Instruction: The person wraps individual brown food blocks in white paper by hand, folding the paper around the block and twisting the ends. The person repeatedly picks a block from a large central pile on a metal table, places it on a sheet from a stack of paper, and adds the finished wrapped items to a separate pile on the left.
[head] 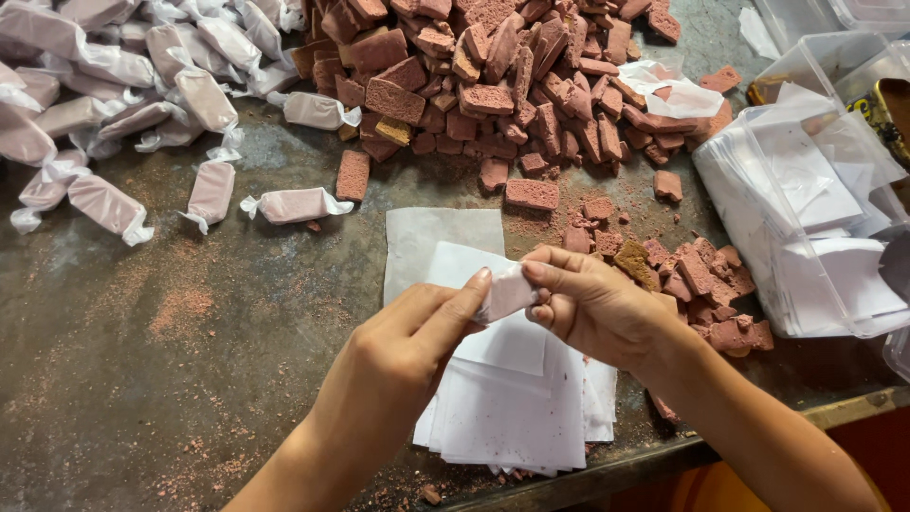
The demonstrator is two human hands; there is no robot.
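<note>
I am pinching the paper-wrapped pink block (507, 290) between both hands — my left hand (403, 346) and right hand (592, 303) are both clamping on it, just above the stack of white wrappers (512, 403) on the tabletop (171, 360). I am judging the ends need a firm, even twist. Beyond, bare pink blocks (493, 85) are piling up — wrapped pieces (142, 85) are lying at far left.
</note>
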